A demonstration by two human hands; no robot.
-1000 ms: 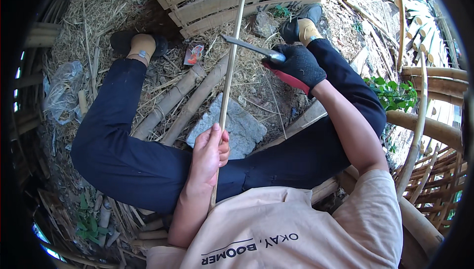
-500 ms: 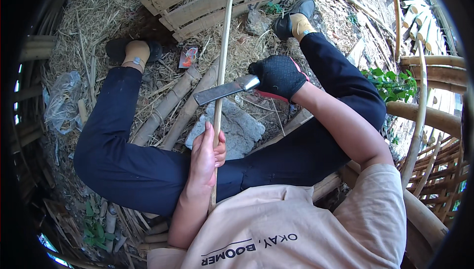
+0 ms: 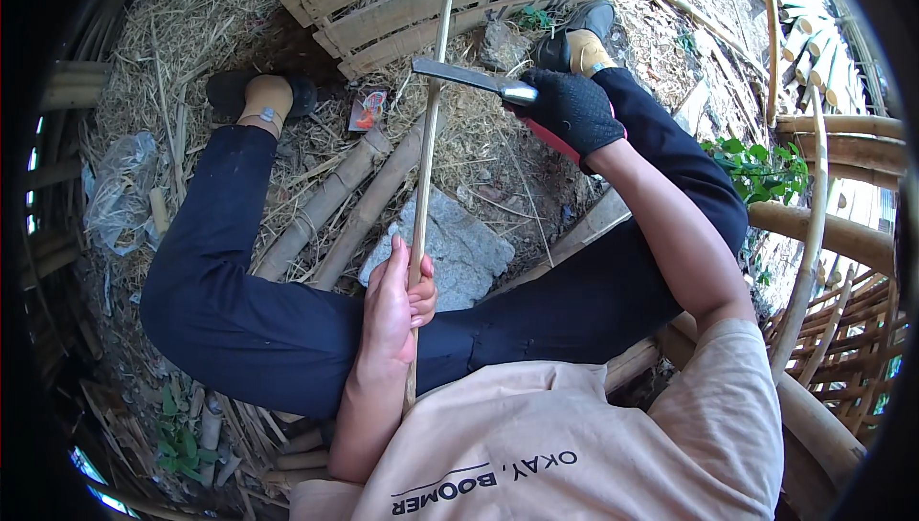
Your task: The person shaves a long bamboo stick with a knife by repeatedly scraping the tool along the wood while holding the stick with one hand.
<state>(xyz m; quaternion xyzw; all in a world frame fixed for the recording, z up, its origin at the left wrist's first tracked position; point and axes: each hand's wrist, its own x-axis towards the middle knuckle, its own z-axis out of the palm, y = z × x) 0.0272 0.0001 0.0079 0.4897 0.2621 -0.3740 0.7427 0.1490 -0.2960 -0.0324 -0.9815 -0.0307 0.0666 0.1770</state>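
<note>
I'm gripping the bamboo strip [image 3: 428, 153] in my bare left hand [image 3: 391, 309] — my gloved right hand [image 3: 571, 111] is clenching the knife [image 3: 471, 78], blade angled shallow — shaving thinly away from my fingers.

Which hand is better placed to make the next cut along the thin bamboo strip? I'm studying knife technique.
Right, most likely. The black-gloved right hand already grips the steel-bladed knife, whose blade meets the thin pale bamboo strip. The bare left hand is closed round the strip lower down, steadying it.
</note>
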